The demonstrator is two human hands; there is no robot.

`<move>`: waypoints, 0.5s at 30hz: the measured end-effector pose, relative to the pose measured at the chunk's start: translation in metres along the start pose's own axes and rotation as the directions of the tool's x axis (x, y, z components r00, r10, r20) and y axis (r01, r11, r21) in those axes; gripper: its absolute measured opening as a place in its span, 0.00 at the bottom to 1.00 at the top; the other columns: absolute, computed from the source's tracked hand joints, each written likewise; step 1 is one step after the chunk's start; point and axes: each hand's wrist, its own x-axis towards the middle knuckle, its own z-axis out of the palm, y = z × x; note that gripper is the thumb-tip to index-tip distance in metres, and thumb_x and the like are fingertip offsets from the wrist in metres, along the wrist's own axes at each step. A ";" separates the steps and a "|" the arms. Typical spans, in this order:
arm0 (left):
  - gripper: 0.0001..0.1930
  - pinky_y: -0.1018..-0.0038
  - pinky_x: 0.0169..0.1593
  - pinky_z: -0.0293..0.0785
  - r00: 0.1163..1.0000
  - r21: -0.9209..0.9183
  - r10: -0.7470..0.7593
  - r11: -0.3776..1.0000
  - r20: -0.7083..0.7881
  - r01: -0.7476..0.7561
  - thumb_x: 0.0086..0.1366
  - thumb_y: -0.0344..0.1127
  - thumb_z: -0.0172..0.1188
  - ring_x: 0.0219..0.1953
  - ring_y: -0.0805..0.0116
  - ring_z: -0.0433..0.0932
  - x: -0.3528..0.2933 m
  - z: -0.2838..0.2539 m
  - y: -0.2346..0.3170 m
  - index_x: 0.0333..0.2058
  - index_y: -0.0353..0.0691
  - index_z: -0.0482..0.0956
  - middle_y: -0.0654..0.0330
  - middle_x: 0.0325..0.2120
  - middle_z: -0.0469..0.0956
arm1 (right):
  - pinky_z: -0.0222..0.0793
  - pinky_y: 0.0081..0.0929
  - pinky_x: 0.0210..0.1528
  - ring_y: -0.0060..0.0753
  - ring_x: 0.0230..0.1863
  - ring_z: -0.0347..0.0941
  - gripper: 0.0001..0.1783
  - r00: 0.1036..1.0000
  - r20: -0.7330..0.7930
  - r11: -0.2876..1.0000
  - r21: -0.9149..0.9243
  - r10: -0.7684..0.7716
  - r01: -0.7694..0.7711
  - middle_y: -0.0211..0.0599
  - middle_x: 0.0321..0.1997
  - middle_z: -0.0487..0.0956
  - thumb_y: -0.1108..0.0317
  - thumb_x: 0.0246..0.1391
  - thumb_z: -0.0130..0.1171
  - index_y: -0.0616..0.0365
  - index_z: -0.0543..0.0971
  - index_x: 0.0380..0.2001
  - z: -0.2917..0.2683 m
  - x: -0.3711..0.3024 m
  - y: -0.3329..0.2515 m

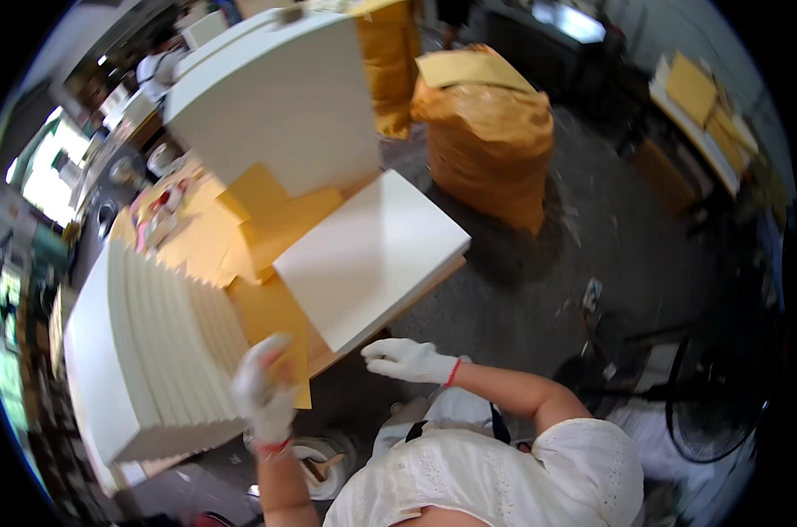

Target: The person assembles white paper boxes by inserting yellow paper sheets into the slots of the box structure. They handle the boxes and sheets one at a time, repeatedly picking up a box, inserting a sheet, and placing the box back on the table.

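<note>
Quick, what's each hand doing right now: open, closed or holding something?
Left hand: blurred beside the stepped white stack; can't tell whether it's open or holding anything.
Right hand: loosely open, nothing visible in it, near the flat white stack.

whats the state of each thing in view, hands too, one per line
Left hand: gloved, blurred, beside the stepped white stack; contact unclear
Right hand: gloved, apparently empty, near the low white stack
Stepped white stack: fanned into ridges
Low white stack: lying flat, squared
Tall white stack: piled high
Yellow sheets: loose, overlapping
Orange sack: bulging, yellow sheet on top
Black fan: upright, running or not unclear
</note>
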 end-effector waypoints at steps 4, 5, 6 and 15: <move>0.18 0.66 0.50 0.73 0.901 -0.032 0.039 0.999 0.432 -0.029 0.55 0.29 0.64 0.47 0.53 0.77 0.022 0.176 -0.026 0.46 0.37 0.76 0.52 0.43 0.78 | 0.67 0.34 0.54 0.45 0.52 0.73 0.22 0.955 -0.207 0.950 0.276 0.210 -0.149 0.45 0.48 0.78 0.55 0.58 0.54 0.58 0.75 0.50 -0.026 -0.041 0.048; 0.18 0.65 0.50 0.73 0.878 0.074 0.113 0.983 0.466 -0.166 0.54 0.30 0.64 0.47 0.52 0.76 0.028 0.214 -0.024 0.45 0.38 0.75 0.53 0.44 0.77 | 0.69 0.34 0.52 0.45 0.49 0.75 0.21 0.929 -0.265 0.931 0.326 0.258 -0.165 0.45 0.47 0.78 0.56 0.57 0.56 0.57 0.75 0.49 -0.033 -0.048 0.062; 0.18 0.63 0.49 0.73 0.843 0.176 0.179 0.936 0.507 -0.305 0.54 0.31 0.65 0.48 0.51 0.74 0.031 0.241 -0.023 0.44 0.38 0.74 0.53 0.46 0.76 | 0.72 0.31 0.47 0.37 0.44 0.77 0.20 0.902 -0.308 0.894 0.421 0.303 -0.157 0.42 0.44 0.79 0.60 0.58 0.57 0.59 0.74 0.50 -0.033 -0.052 0.080; 0.19 0.75 0.34 0.75 0.790 0.098 0.186 0.950 0.584 -0.296 0.43 0.20 0.72 0.32 0.69 0.75 0.053 0.307 -0.065 0.35 0.35 0.75 0.55 0.40 0.77 | 0.72 0.23 0.40 0.21 0.36 0.73 0.18 0.830 -0.413 0.691 0.722 0.374 0.048 0.34 0.39 0.78 0.66 0.60 0.56 0.63 0.73 0.51 -0.044 -0.042 0.159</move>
